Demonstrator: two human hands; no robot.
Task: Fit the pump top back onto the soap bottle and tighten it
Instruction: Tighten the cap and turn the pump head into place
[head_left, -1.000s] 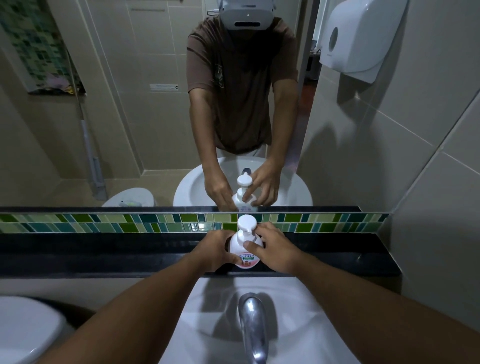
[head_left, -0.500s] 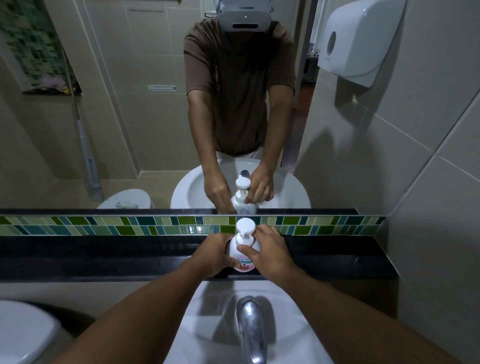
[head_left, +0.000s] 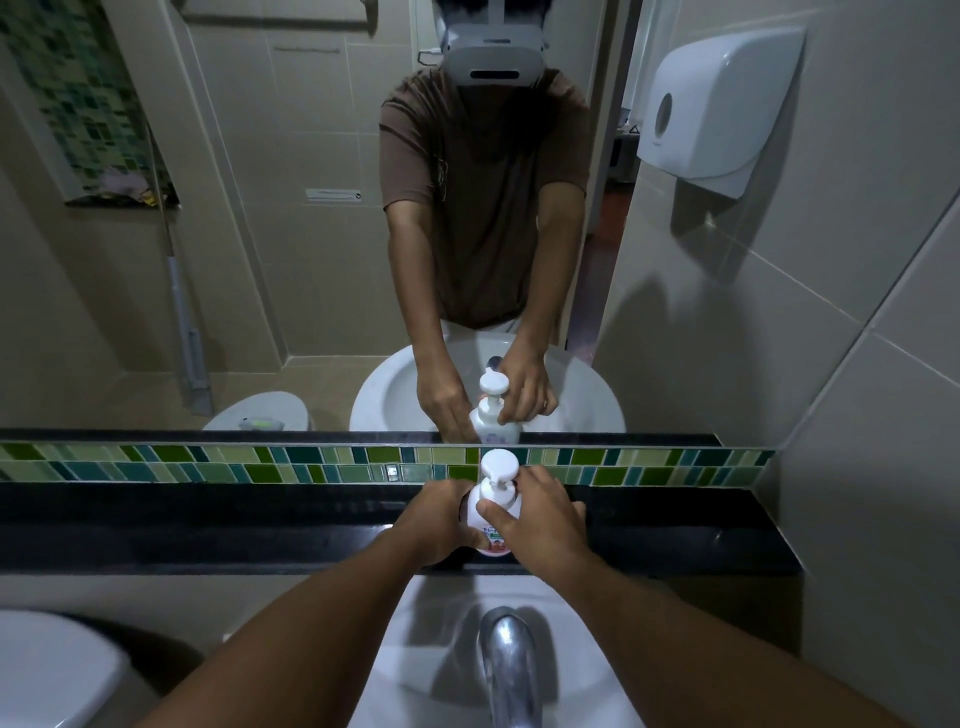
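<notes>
A white soap bottle (head_left: 480, 512) with a coloured label stands upright on the black ledge (head_left: 208, 525) behind the sink. Its white pump top (head_left: 498, 467) sits on the bottle's neck, nozzle head up. My left hand (head_left: 439, 519) wraps the bottle's left side. My right hand (head_left: 540, 514) grips the right side at the collar, thumb across the front of the bottle. The lower part of the bottle is hidden by both hands. The mirror above repeats the scene.
A chrome tap (head_left: 506, 670) rises over the white basin (head_left: 415, 649) just below my arms. A green mosaic tile strip (head_left: 260, 463) and the mirror (head_left: 260, 234) back the ledge. A paper towel dispenser (head_left: 711, 104) hangs on the right wall. A toilet lid (head_left: 47, 670) shows lower left.
My right hand has slid down from the pump top to the collar and bottle shoulder. The bottle stays in place on the ledge, and my head has tilted up a little.
</notes>
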